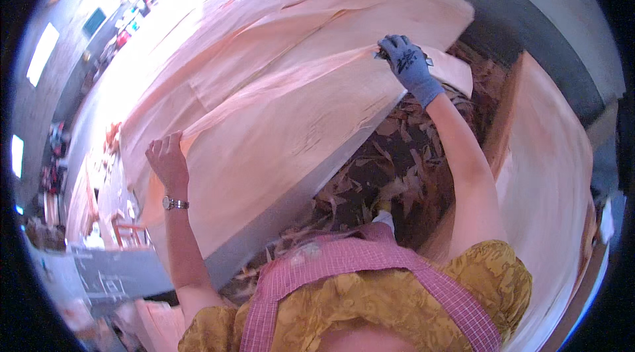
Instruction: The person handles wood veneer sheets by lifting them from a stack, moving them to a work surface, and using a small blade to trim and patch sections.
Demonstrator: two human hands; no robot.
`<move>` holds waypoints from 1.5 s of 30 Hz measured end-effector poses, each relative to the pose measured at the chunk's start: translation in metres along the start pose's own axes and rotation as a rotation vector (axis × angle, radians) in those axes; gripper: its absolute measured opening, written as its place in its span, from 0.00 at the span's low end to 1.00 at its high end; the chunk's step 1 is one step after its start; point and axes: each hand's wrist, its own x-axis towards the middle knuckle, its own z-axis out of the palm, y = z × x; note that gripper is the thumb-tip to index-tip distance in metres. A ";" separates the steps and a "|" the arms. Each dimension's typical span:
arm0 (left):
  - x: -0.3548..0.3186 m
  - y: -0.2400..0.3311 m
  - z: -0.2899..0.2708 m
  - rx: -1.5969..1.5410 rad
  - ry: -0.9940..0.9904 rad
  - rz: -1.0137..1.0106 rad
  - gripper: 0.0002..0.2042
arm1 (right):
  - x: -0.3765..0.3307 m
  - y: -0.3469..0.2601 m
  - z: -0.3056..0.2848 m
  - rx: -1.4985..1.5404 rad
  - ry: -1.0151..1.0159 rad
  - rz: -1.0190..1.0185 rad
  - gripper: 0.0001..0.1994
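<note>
I note the right hand (408, 66), in a blue-grey work glove, reaching out at full arm's length to the far edge of the top veneer sheet (291, 120). Its fingers are curled tight, pinching the sheet's edge; a small dark object shows in the same grip, but I cannot tell what it is. The left hand (169, 160) is bare, with a metal wristwatch (174, 204) on the wrist. Its fingers are bent over the near left edge of the same sheet, knuckles up, closed on the thin edge rather than spread.

The sheet is a large, thin, pale pinkish-tan leaf of wood with faint grain running along its length. It lies on top of a stack of like sheets (317, 14) that fills the upper middle of the view. Between the two hands the sheet's edge is raised and slightly wavy, and a long split or seam runs across it toward the gloved hand.

Below the right forearm I see a dark bin or pit (390, 173) full of torn veneer scraps. To the right of it stands a second stack of pale sheets (555, 173). The person wears a yellow patterned top and a pink checked apron (344, 266). At lower left sits a grey panel (116, 272).
</note>
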 end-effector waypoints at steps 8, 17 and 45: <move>-0.096 0.048 0.037 0.234 -0.325 -0.273 0.08 | -0.031 -0.036 0.164 0.023 -0.359 -0.442 0.11; -0.177 0.069 0.108 0.271 -0.543 -0.458 0.11 | -0.070 -0.019 0.224 0.395 -0.564 -0.346 0.27; -0.114 0.316 0.181 -1.235 0.126 -2.504 0.15 | -0.043 0.215 0.303 0.573 -0.678 -0.062 0.22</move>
